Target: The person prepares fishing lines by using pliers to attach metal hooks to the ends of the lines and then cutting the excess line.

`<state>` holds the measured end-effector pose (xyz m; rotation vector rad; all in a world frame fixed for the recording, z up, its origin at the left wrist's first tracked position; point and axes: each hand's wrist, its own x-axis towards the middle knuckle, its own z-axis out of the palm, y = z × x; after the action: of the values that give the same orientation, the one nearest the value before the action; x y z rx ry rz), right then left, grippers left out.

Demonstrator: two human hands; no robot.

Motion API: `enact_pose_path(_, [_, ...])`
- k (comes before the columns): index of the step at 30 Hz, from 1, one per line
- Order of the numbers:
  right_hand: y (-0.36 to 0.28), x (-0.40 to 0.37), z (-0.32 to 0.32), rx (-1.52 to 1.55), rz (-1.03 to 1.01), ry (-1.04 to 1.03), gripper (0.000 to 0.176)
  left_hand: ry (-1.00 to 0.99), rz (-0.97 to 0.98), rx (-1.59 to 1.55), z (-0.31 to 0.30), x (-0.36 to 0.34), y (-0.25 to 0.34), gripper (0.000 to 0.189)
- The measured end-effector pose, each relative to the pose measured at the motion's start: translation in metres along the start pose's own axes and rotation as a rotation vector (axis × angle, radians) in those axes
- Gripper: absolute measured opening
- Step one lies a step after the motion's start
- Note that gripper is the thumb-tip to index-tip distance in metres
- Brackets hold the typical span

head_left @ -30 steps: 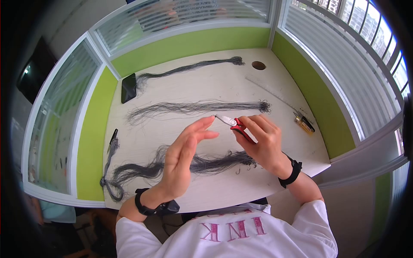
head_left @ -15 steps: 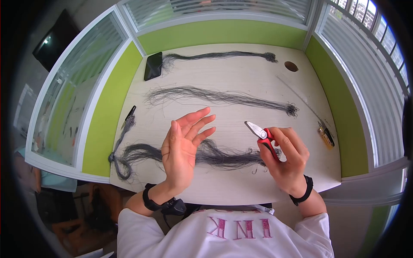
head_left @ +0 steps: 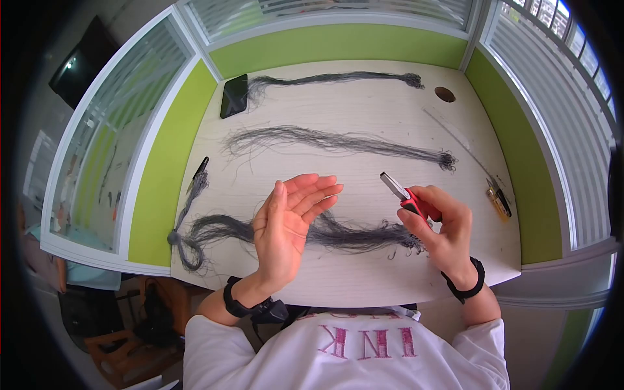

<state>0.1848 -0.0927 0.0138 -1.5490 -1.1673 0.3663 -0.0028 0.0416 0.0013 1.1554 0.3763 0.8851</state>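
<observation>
Red-handled pliers (head_left: 404, 195) are gripped in my right hand (head_left: 445, 227), their metal jaws pointing up and to the left above the table. My left hand (head_left: 286, 227) is raised with the palm turned sideways, fingers stretched out and holding nothing. Below both hands lies a thick bundle of dark strands (head_left: 357, 237), with small hooks at its right end, partly hidden by my hands. Farther up lies a second bundle (head_left: 344, 141), hooks curled at its right end. A third, thinner bundle (head_left: 325, 81) stretches along the back.
A black phone (head_left: 234, 96) rests at the back left, touching the thin bundle's end. A knotted bundle (head_left: 185, 214) and a black pen (head_left: 201, 168) lie at the left. On the right are a long thin rod (head_left: 458, 138) and a yellow-and-black tool (head_left: 498, 198). Green partitions (head_left: 338, 47) enclose the table.
My right hand has turned the pliers, so their jaws now show edge-on. My left hand has shifted slightly right, its fingers tilting further right. The whole view has moved a little.
</observation>
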Motion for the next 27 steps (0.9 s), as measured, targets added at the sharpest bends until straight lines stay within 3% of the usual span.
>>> enact_pose_path(7, [-0.005, 0.003, -0.004, 0.191, 0.328, -0.084, 0.025, 0.011, -0.073, -0.093, 0.000, -0.002, -0.001, 0.049])
enact_pose_path(18, [-0.001, 0.006, -0.006, 0.337, 0.455, -0.108, 0.029, 0.152, -0.160, -0.148, -0.005, 0.001, -0.001, 0.036])
enact_pose_path(25, [0.005, 0.009, -0.011, 0.371, 0.481, -0.186, 0.025, 0.065, -0.383, -0.167, -0.016, 0.020, 0.017, 0.044])
enact_pose_path(27, [0.008, 0.009, -0.011, 0.358, 0.482, -0.213, 0.026, -0.084, -0.463, -0.176, -0.020, 0.022, 0.024, 0.049])
